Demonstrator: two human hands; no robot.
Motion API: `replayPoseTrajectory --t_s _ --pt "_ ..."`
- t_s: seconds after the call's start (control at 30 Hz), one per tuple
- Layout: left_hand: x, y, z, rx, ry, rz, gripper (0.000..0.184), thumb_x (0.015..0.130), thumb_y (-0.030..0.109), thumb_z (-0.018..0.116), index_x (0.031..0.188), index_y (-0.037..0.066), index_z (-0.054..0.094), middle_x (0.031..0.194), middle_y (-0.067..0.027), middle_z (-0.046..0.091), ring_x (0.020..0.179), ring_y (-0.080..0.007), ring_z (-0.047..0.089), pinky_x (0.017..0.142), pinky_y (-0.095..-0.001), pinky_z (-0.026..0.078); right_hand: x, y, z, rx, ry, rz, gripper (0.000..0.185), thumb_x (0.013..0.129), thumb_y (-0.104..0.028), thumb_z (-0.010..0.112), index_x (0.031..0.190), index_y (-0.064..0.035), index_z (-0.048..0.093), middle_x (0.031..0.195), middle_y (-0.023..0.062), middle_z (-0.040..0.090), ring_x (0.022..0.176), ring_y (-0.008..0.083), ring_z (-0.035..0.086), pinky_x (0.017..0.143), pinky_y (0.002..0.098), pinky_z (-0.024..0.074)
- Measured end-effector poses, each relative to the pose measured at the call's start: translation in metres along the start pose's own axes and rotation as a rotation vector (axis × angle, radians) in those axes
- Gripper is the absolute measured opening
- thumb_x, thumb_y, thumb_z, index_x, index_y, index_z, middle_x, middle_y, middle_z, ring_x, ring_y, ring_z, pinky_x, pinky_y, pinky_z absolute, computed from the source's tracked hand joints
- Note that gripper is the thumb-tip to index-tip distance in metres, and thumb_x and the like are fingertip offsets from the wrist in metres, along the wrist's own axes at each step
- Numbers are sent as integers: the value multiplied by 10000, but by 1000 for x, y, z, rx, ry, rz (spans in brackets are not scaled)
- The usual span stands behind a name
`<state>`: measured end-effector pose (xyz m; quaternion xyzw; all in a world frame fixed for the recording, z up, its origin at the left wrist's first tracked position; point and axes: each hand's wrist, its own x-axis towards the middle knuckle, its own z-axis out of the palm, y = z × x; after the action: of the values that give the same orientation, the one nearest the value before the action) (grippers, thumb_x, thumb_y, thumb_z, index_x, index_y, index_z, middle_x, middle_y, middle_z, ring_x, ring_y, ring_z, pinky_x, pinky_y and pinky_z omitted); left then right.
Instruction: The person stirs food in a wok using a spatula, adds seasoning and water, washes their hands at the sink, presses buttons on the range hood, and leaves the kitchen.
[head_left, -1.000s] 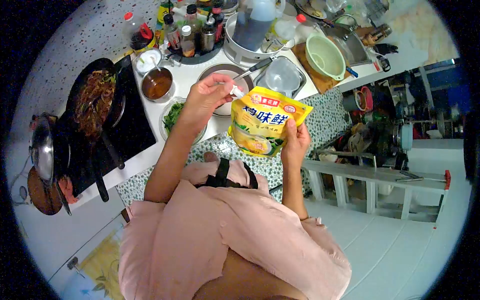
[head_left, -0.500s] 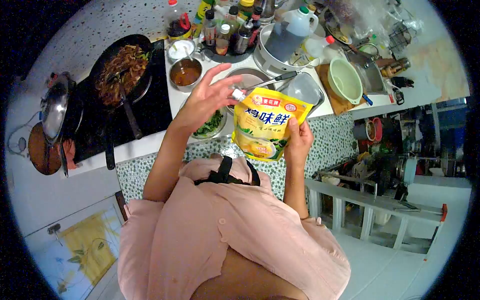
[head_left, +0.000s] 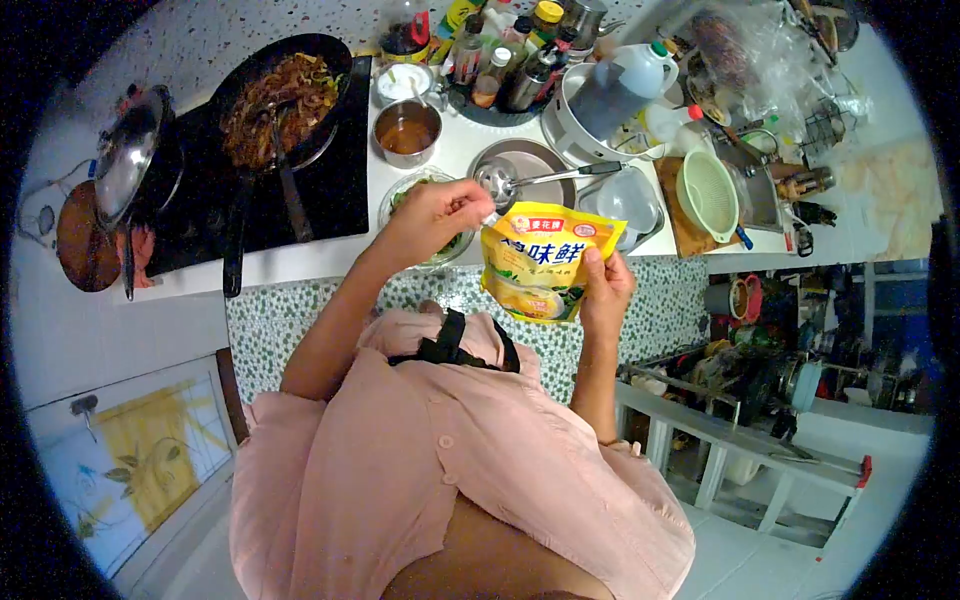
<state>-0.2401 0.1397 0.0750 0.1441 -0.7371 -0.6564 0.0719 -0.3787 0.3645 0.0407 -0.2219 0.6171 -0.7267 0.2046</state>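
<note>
A yellow seasoning pouch with Chinese lettering and a corner spout is held upright in front of my body. My right hand grips its right edge, thumb across the front. At the upper left corner, the fingers of my left hand are closed round the small white spout cap. Whether the cap is loose, I cannot see. Behind the left hand, partly covered by it, stands a glass bowl of chopped greens. Past the pouch, a slotted ladle rests in a metal bowl.
At the left, a wok of browned food sits on the black cooktop. A pot of brown liquid, seasoning bottles and a large jug line the counter. A green colander stands near the sink.
My left hand has gone from spread fingers beside the spout to a pinch on its cap. The pouch sits slightly lower and to the right. The whole view has shifted a little.
</note>
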Motion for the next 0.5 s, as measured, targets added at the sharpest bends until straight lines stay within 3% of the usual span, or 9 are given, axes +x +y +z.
replayPoseTrajectory --t_s 0.07,0.13,0.17,0.23,0.27,0.33,0.4,0.5 --pt "0 0 -2 103 -77 -62 398 846 98 576 1228 40 481 1121 -56 548 1019 -130 508 870 -254 431 3 1 2 30 -11 2 274 882 -184 569 1060 25 570 958 50 623 819 88 570 735 231 456" --pt "-10 7 2 149 68 352 405 857 131 571 1241 52 471 1139 -72 554 1016 -162 531 862 -282 443 1 0 4 -66 -21 -25 291 890 -199 555 1082 21 562 962 46 616 836 85 557 745 230 447" --pt "-16 8 3 149 76 350 405 857 131 571 1241 52 471 1139 -72 554 1016 -162 531 862 -282 443 4 -4 9 -66 -29 -24 291 890 -199 555 1082 21 562 962 46 616 836 85 557 745 230 447" --pt "-27 5 2 171 315 266 390 875 179 555 1235 55 475 1156 -90 555 994 -184 560 873 -306 443 21 -12 29 -160 73 -31 299 903 -208 531 1095 21 555 957 30 605 842 77 541 747 227 439" --pt "-36 -1 -3 167 320 264 390 875 179 555 1235 55 475 1156 -90 555 994 -184 560 873 -306 443 34 -9 42 -86 91 -63 298 907 -210 523 1096 18 554 952 24 598 835 72 532 739 223 436" --pt "-65 -23 -18 159 171 2 383 879 210 547 1220 46 486 1147 -92 568 1015 -184 554 883 -319 441 65 10 71 23 116 -138 290 904 -239 536 1046 10 579 917 22 596 820 72 517 736 210 425" --pt "-97 -53 -26 77 73 -157 371 888 225 533 1205 37 489 1113 -91 587 1014 -187 558 889 -327 440 104 44 98 -93 99 -262 285 917 -272 508 1008 -11 577 823 2 544 726 72 442 640 209 377" --pt "-151 -91 -32 165 108 -224 350 894 220 528 1183 25 496 1060 -86 610 984 -182 573 874 -318 449 148 84 137 -42 57 -271 307 922 -294 485 873 6 532 757 0 506 707 85 420 638 234 376"
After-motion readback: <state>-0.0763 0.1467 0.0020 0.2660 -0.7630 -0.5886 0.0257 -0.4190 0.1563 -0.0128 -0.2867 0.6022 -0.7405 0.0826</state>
